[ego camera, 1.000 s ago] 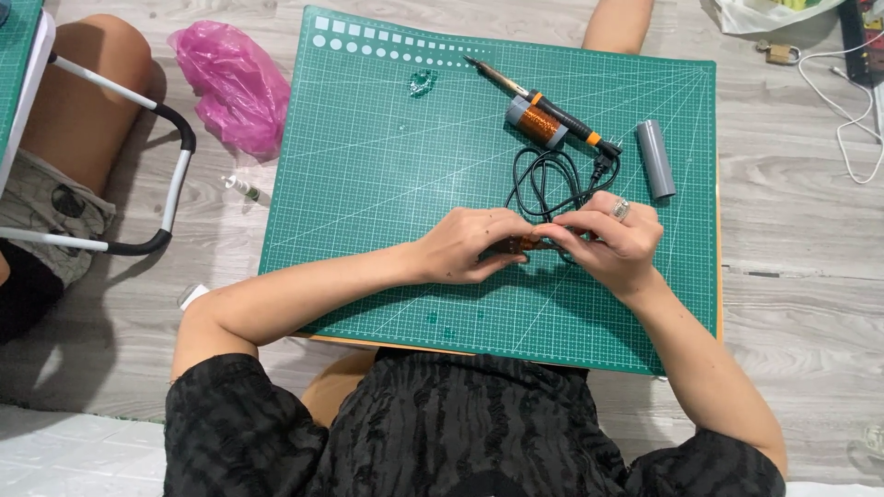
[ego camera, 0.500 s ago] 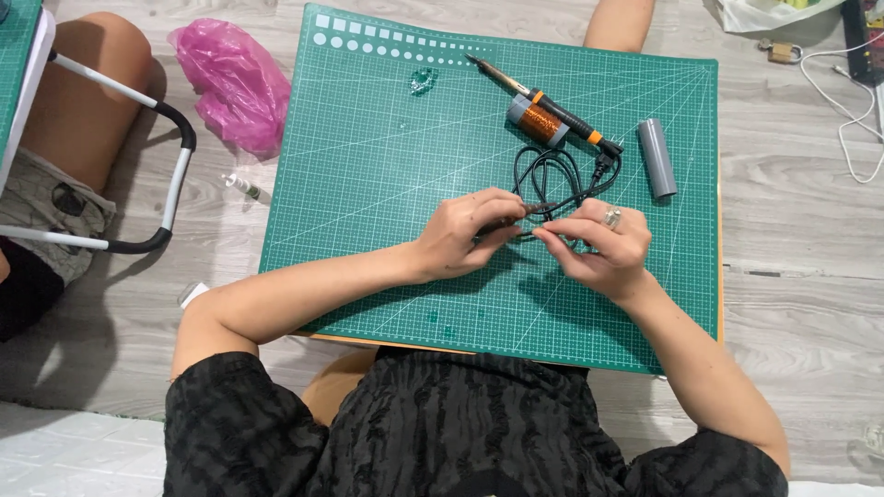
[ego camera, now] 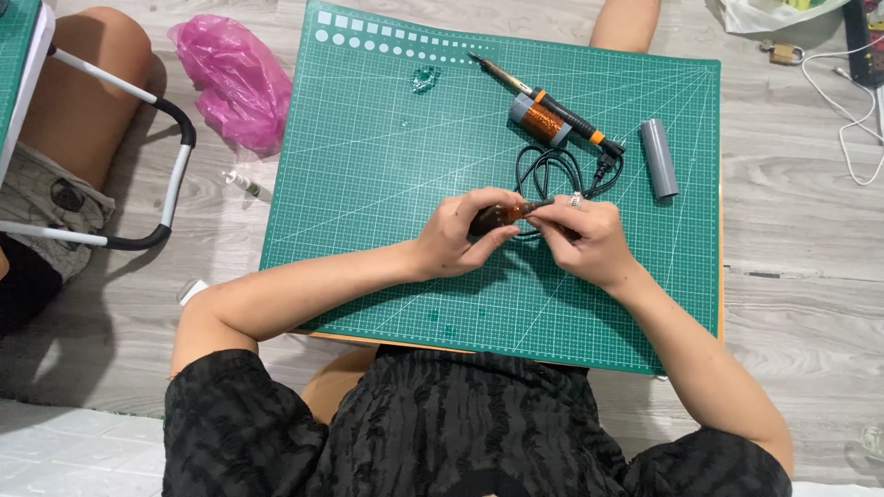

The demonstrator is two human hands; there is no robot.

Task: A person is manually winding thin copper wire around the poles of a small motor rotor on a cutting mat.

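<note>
My left hand [ego camera: 460,232] and my right hand [ego camera: 585,241] meet over the middle of a green cutting mat [ego camera: 387,184]. Together they pinch a small dark object with a copper-coloured part [ego camera: 505,214]; its exact shape is hidden by my fingers. My right hand wears a ring. Just beyond my hands lies a coiled black cord [ego camera: 551,170] leading to a soldering iron [ego camera: 543,95] with an orange and black handle. A spool of copper wire [ego camera: 541,121] rests against the iron. A grey cylinder [ego camera: 658,157] lies to the right.
A pink plastic bag [ego camera: 232,80] lies on the wooden floor left of the mat, with a small tube [ego camera: 245,185] near it. Another person's leg [ego camera: 78,101] and a white and black frame [ego camera: 138,166] are at the left. White cables [ego camera: 852,101] lie at the far right.
My hands have shifted slightly left and closer together, turning the small dark object between the fingers. The tools on the mat have not moved.
</note>
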